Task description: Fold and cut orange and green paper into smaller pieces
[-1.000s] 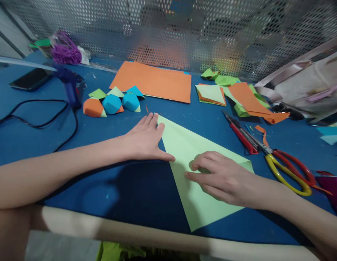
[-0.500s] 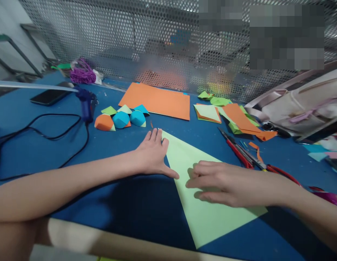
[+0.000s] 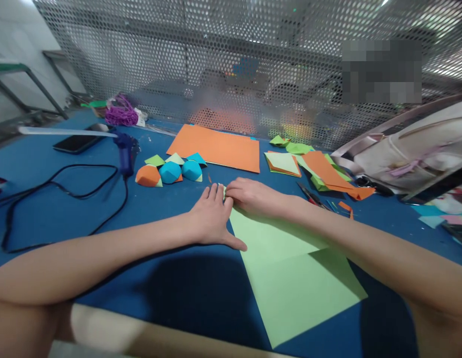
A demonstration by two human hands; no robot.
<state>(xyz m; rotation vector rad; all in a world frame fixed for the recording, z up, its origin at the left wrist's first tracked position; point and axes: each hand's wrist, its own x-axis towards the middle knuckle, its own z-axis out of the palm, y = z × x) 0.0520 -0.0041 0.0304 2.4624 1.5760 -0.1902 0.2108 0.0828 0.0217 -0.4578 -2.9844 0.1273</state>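
Observation:
A sheet of light green paper (image 3: 301,298) lies on the blue table in front of me, its upper part folded over. My left hand (image 3: 212,219) rests with fingers spread at the paper's left edge, the thumb on that edge. At the far left corner, my right hand (image 3: 253,195) touches the folded edge with curled fingers, right beside the left fingertips. What its fingertips pinch or press is partly hidden. The right forearm crosses above the sheet and covers part of the fold.
Folded paper pieces (image 3: 170,171) in orange, blue and green stand beyond my left hand. Behind are orange sheets (image 3: 216,145), a square paper stack (image 3: 283,163) and paper scraps (image 3: 327,171). A glue gun (image 3: 126,154) with its cord, a phone (image 3: 79,141) and a red-handled tool (image 3: 313,196) lie around.
My right hand has moved from the middle of the paper to its far left corner, beside the left hand. The left hand stays on the edge. The view has tilted up.

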